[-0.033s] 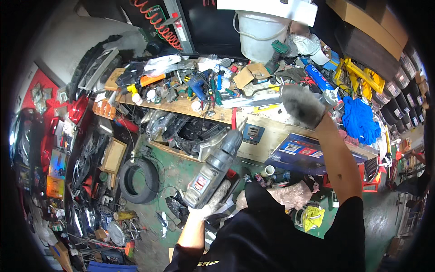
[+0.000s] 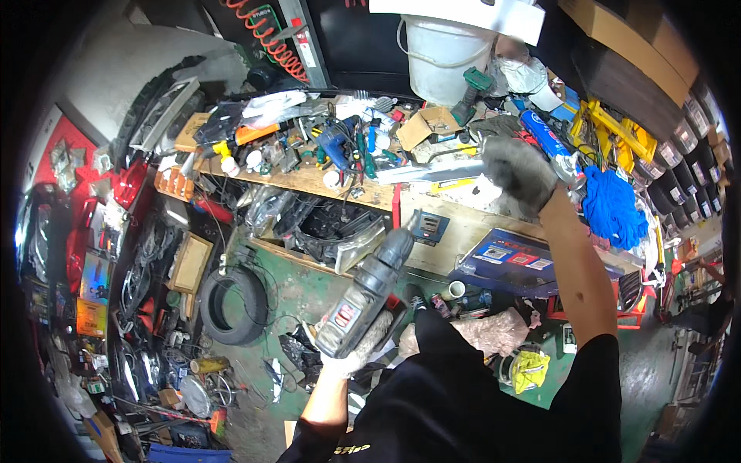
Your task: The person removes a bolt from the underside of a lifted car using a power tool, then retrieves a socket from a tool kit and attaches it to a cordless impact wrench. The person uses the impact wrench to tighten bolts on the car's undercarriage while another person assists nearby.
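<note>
A grey-and-black cordless drill [image 2: 361, 293] slants upward before me, its bit pointing up toward the bench front. My left hand [image 2: 361, 351], in a whitish glove, is wrapped round its handle below the body. Over the right part of the workbench reaches my right hand [image 2: 523, 176], in a dark grey-palmed glove. That hand is smeared, and its fingers are too unclear to show what they hold, if anything. A blue spray can [image 2: 545, 135] lies just beyond it, and a blue cloth [image 2: 614, 204] sits to its right. A long silvery strip [image 2: 432, 171] lies to its left.
The workbench [image 2: 370, 194] is crowded with tools, including a blue power tool [image 2: 333, 147] and a green-and-black one [image 2: 469, 96]. A white bucket [image 2: 444, 62] stands behind. On the floor are a tyre [image 2: 233, 307], a pinkish plastic bundle [image 2: 494, 332] and cables.
The view has shifted very slightly. My right hand has moved a little over the bench; my left hand still holds the drill in nearly the same place.
</note>
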Action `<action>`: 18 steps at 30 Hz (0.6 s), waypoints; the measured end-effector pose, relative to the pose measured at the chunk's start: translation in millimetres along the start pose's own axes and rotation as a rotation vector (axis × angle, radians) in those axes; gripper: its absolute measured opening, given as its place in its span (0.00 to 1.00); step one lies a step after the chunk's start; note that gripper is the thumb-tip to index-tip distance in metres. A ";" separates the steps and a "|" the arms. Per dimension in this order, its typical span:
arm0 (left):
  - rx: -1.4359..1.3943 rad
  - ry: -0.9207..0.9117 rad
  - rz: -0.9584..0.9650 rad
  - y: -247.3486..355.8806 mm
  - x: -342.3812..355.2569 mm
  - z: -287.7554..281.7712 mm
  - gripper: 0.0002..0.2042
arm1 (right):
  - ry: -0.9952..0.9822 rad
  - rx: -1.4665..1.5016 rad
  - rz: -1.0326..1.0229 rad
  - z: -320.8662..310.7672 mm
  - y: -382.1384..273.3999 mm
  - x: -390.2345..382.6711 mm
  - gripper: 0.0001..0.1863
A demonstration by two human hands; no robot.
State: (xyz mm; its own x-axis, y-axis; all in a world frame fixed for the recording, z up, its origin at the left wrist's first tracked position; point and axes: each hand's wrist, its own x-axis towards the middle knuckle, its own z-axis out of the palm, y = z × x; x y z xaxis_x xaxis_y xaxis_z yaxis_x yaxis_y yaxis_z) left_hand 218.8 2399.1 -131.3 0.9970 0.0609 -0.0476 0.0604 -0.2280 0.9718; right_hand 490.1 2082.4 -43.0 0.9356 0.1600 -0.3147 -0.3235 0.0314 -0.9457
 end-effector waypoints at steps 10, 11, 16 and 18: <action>-0.602 0.002 -0.533 -83.5 97.8 18.9 0.22 | 0.156 -0.632 -0.022 -14.3 -36.8 207.9 0.08; -0.376 -0.037 -0.510 -81.3 110.2 16.4 0.22 | 0.177 -0.674 -0.031 -11.9 -30.5 227.2 0.08; 0.748 -0.176 -0.626 -77.8 154.8 -1.1 0.20 | 0.141 -1.273 0.003 -15.4 -12.8 297.0 0.19; 0.497 -0.037 -0.495 -87.8 156.2 -8.5 0.18 | 0.100 -1.309 -0.036 -15.8 -9.7 309.1 0.20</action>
State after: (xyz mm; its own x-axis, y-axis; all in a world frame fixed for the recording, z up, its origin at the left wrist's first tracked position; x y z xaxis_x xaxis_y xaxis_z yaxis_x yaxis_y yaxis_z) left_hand 368.8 2436.9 -222.2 0.8470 0.2413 -0.4736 0.5138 -0.5998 0.6134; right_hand 784.6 2115.9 -132.4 0.9655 0.1044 -0.2386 0.0250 -0.9490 -0.3142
